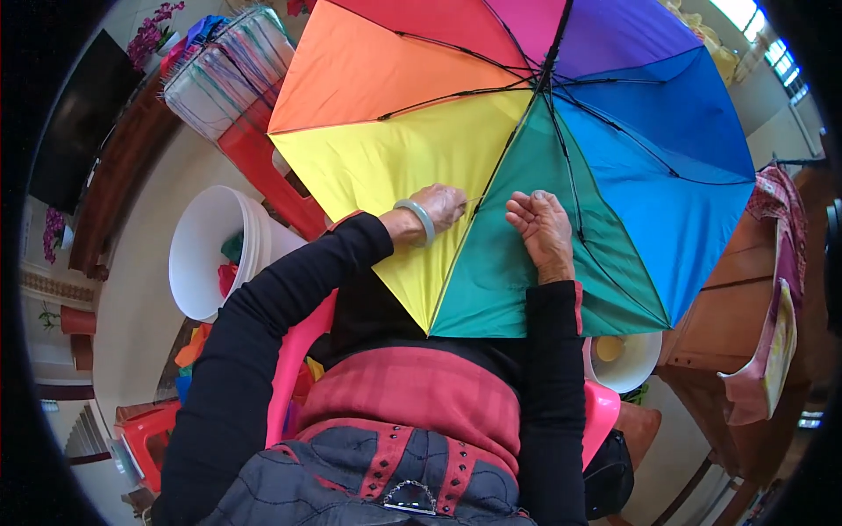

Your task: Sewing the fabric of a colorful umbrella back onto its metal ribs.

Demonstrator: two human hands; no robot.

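Nearest is a dark quilted garment [254, 486]. Ahead, the left hand [441, 207] is pinched narrow beside the rib [509, 143] dividing yellow and green panels; any grip is too small to confirm. The right hand [542, 230] is loosely curled over green; its contents cannot be told. The umbrella [524, 167] lies open before the torso, underside showing. Expect light, soft, slippery fabric and bendable struts; grasp at the rib.

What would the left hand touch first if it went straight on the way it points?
Probably the black rib along the yellow-green seam of the umbrella, just right of the left hand, though depth is unclear.
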